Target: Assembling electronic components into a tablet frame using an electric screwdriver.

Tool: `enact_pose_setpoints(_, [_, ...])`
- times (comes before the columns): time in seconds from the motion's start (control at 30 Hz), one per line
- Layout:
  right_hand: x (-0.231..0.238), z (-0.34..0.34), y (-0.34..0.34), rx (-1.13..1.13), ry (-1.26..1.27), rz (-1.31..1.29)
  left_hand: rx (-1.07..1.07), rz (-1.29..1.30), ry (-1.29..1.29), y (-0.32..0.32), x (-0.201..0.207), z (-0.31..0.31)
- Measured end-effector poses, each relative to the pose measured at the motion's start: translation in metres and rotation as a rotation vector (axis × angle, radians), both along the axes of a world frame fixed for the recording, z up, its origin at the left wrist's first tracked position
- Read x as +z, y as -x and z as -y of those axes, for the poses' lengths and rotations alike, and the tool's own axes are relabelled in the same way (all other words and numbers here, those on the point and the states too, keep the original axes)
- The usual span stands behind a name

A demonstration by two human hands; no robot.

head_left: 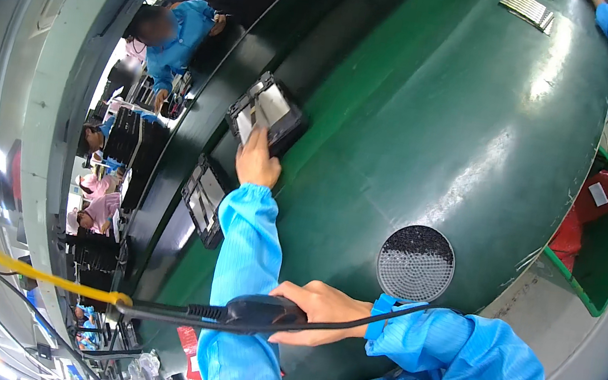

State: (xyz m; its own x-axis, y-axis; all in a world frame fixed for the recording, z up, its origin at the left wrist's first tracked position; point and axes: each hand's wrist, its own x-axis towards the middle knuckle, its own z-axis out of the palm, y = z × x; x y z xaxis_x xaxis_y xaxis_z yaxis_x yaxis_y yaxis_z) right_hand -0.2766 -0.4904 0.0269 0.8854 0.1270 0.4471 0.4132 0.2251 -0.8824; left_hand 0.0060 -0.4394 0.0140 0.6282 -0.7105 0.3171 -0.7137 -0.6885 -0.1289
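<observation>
Partly covered by the left hand [259, 162], a black case [278, 109] lies at left, beyond a second case [203, 201]; whether the fingers grip anything, I cannot tell. Nearer, the right hand [330, 308] is wrapped around a black tool [262, 312], whose right end is hidden.

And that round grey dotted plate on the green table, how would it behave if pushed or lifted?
The round grey dotted plate would probably slide rather than tip, lying flat on the glossy green table. With small black pieces covering only its far side, it may be unbalanced when lifted.
</observation>
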Motion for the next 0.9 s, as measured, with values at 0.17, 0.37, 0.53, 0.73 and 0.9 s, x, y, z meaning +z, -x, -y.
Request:
enact_pose_setpoints(0.17, [0.003, -0.004, -0.002, -0.143, 0.066, -0.078, -0.014, 0.073, 0.060, 0.046, 0.016, -0.056])
enact_pose_setpoints(0.37, [0.020, 0.012, -0.002, -0.257, -0.178, -0.085, -0.218, -0.085, 0.279, 0.145, 0.022, -0.096])
enact_pose_setpoints(0.53, [0.038, 0.036, 0.002, -0.363, -0.235, -0.249, -0.212, 0.004, 0.223, 0.223, 0.022, -0.126])
enact_pose_setpoints(0.73, [0.037, 0.066, 0.009, -0.515, -0.221, 0.002, -0.260, -0.086, 0.261, 0.303, 0.009, -0.145])
enact_pose_setpoints(0.9, [0.027, 0.077, 0.018, -0.559, -0.091, 0.013, -0.298, -0.194, 0.304, 0.357, -0.013, -0.159])
